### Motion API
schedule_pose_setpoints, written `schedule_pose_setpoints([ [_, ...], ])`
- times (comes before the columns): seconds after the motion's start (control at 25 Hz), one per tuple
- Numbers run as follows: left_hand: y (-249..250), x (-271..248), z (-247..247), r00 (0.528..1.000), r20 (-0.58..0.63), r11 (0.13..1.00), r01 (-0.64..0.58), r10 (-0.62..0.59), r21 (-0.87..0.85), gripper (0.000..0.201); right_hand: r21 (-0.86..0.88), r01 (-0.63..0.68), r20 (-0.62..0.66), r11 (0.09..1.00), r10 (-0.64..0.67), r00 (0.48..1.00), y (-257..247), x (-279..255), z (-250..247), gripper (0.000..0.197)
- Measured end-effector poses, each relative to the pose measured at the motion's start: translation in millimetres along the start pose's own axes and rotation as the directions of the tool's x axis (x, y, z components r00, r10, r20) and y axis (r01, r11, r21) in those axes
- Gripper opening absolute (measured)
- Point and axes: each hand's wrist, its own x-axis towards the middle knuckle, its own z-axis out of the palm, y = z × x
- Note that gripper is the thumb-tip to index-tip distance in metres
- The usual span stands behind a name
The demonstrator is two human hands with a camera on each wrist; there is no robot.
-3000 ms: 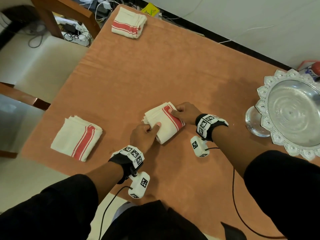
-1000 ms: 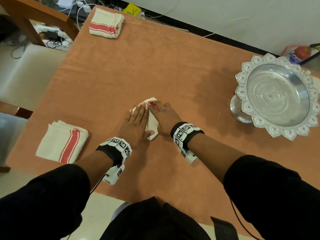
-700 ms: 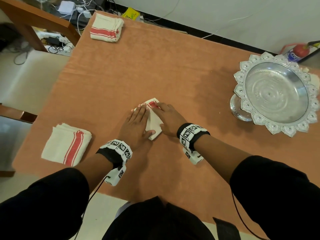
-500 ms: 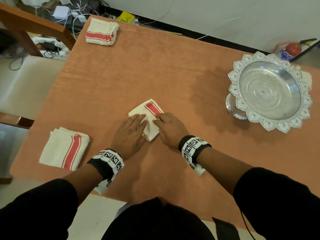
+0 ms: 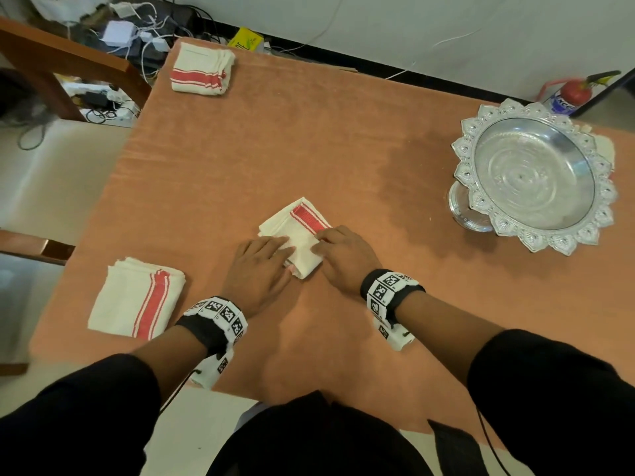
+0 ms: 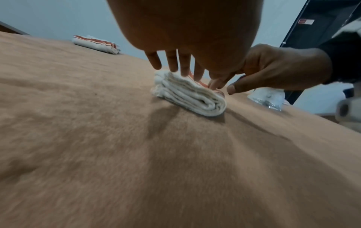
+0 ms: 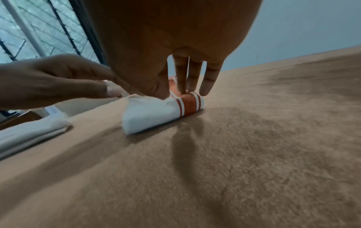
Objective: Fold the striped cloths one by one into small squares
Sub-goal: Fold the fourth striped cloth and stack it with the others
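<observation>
Cloth (image 5: 298,235) shows more stripe; both hands' straight fingers (image 5: 275,242) have slid nearer.

No word or number reads clearly in any view. The head view shows a yellow packet (image 5: 246,38) on the floor past the table's far edge with dark print too small to make out, and a red extinguisher (image 5: 572,94) whose blue-and-white label carries letters too blurred to read. The wristbands (image 5: 388,287) bear black-and-white square marker codes, not text. In the left wrist view a small red-and-white sticker (image 6: 306,21) sits on a dark door, its writing illegible.
</observation>
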Motion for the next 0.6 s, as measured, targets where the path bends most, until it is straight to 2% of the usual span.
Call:
schedule_pose_setpoints([
  [0.08,-1,13,-7,0.991,-0.098,0.995,0.086,-0.092,-0.058,0.043,0.097,-0.15,-0.1,0.984,0.159,0.982,-1,5,-4,0.037],
  [0.16,-6,27,-8,0.975,-0.106,0.97,0.177,-0.196,-0.165,0.049,0.219,-0.284,-0.137,0.933,0.318,0.938,-2,8,-7,0.039],
  [0.28,-16,48,-5,0.95,0.029,0.898,0.303,-0.311,-0.319,0.052,0.295,-0.413,-0.065,0.862,0.449,0.891,-2,8,-6,0.043],
  [0.4,-25,64,2,0.92,0.173,0.855,0.391,-0.352,-0.342,0.05,0.359,-0.55,0.07,0.754,0.566,0.822,2,12,-3,0.051],
  [0.52,-29,69,6,0.903,0.222,0.826,0.427,-0.368,-0.367,0.06,0.426,-0.599,0.166,0.678,0.592,0.789,5,19,-6,0.056],
  [0.6,-31,72,7,0.887,0.253,0.801,0.458,-0.386,-0.385,0.054,0.473,-0.616,0.204,0.63,0.602,0.772,4,24,-10,0.058],
])
